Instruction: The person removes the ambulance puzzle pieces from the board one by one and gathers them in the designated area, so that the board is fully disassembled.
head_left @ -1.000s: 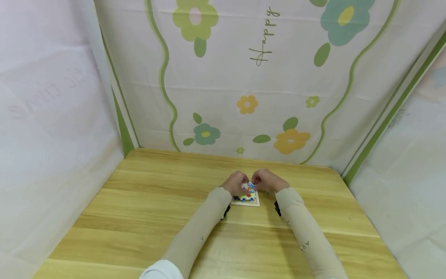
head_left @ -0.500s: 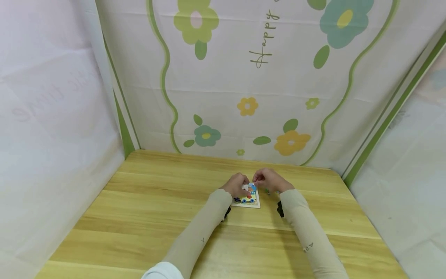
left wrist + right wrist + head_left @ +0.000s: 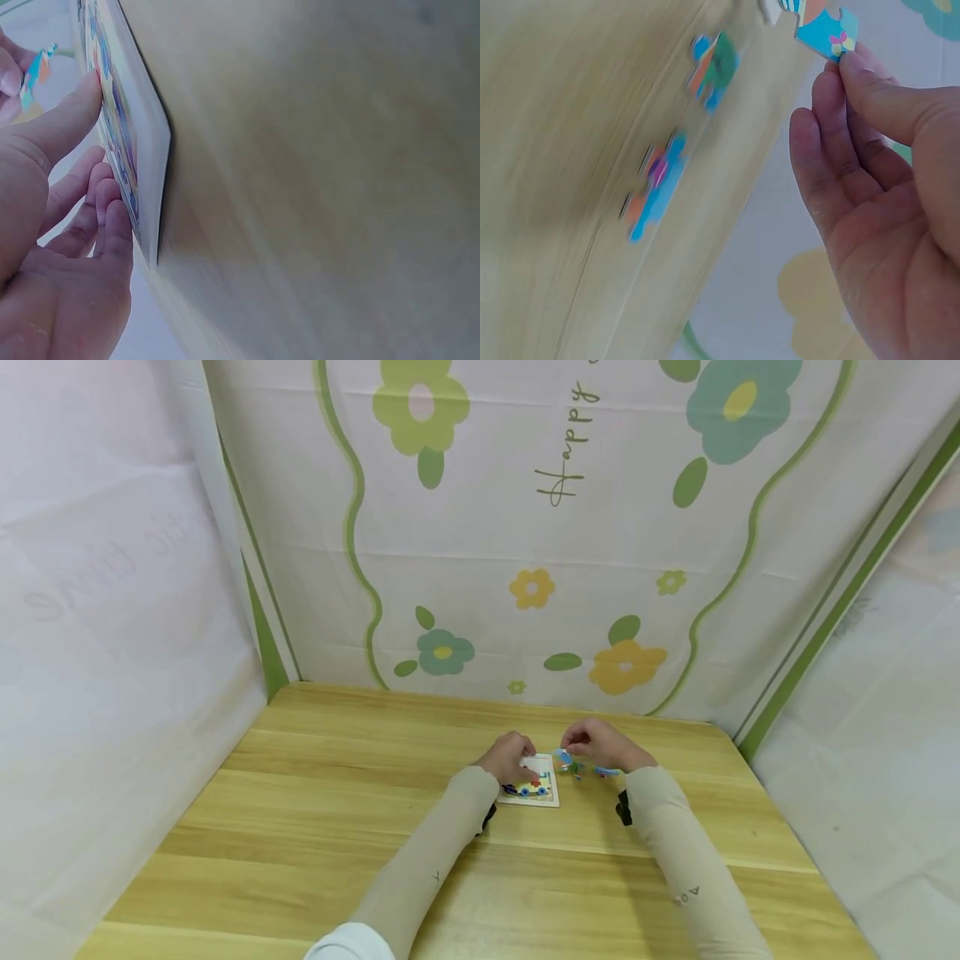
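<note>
The small jigsaw puzzle board (image 3: 543, 795) lies flat on the wooden table, with a vehicle picture in its pale frame. My left hand (image 3: 507, 757) rests over its left part, thumb touching the picture and bent fingertips at its edge in the left wrist view. My right hand (image 3: 602, 743) pinches a blue and orange puzzle piece (image 3: 826, 34) between thumb and forefinger, just right of the board. Beneath and beside that hand lie two loose puzzle pieces, one with green (image 3: 720, 64) and one blue with a pink spot (image 3: 658, 184).
The wooden table (image 3: 315, 843) runs back to a white cloth wall (image 3: 465, 543) printed with flowers. More pale cloth hangs at the left and right sides. Both forearms wear beige sleeves and dark wrist straps.
My right hand has moved right, carrying the puzzle piece off the board's upper right corner and uncovering the loose pieces. My left hand has stayed on the board.
</note>
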The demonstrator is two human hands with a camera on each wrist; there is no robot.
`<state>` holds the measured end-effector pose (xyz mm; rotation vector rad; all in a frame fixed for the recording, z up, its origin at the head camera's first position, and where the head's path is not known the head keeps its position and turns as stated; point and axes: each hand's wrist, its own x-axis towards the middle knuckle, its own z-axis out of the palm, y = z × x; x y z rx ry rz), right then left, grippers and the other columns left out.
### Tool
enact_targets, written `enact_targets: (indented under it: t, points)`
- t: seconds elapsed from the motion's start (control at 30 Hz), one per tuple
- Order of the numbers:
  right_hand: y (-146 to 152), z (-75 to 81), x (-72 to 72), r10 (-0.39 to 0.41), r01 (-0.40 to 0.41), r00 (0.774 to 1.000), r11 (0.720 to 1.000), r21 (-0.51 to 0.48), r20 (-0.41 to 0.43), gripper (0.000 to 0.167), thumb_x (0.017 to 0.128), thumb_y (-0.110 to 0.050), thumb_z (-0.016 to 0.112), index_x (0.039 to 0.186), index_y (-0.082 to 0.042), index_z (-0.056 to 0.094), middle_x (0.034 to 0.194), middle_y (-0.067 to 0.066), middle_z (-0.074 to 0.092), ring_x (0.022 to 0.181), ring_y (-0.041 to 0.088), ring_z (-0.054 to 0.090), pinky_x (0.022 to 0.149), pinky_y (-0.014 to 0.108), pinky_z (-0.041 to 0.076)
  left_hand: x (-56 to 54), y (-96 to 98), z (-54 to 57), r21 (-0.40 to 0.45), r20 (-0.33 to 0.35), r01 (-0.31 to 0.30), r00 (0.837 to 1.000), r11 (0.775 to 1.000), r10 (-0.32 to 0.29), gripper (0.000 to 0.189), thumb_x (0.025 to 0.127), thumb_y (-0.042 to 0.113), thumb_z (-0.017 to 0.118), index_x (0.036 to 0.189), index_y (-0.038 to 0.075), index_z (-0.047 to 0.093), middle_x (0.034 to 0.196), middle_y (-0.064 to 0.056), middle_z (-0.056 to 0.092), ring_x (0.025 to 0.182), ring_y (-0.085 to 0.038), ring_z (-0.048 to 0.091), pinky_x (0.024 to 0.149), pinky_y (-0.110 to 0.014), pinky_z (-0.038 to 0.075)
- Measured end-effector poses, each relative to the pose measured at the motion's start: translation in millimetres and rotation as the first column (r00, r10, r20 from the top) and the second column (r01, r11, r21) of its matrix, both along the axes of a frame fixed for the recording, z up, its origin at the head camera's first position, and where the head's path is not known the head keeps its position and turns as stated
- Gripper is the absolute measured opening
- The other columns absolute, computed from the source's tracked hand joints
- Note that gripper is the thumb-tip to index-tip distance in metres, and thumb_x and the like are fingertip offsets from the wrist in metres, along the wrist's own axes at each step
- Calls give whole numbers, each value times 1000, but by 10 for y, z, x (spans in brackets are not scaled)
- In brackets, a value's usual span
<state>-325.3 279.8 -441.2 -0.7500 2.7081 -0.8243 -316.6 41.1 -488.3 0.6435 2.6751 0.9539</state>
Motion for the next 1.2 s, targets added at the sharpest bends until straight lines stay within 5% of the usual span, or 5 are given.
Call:
enact_targets:
  t: [0.57,0.97,1.2]
  points:
    - [884,92,171,-183,183,983,982,35,-16,17,108,-10,60,110,-3,75,108,14,74,95,23,66,81,33,54,39,-14,63,-10,0,-15,1000,1000,15,46,92,22,84,132,4,69,134,-7,66,123,-19,62,105,-32,54]
    - [1165,-150,275,-284,281,958,958,63,41,18,107,-11,60,108,-4,77,106,12,76,95,19,64,83,39,54,42,-5,35,-11,4,-12,1000,1000,12,44,93,22,84,131,4,69,130,-6,65,120,-19,61,105,-33,54]
    - [1168,-293,271,-290,288,957,953,89,1,17,106,-8,61,104,-3,77,101,13,76,90,17,64,83,39,54,46,-15,41,-5,11,-15,1000,1000,15,45,94,22,83,132,4,69,131,-6,65,121,-19,61,106,-33,54]
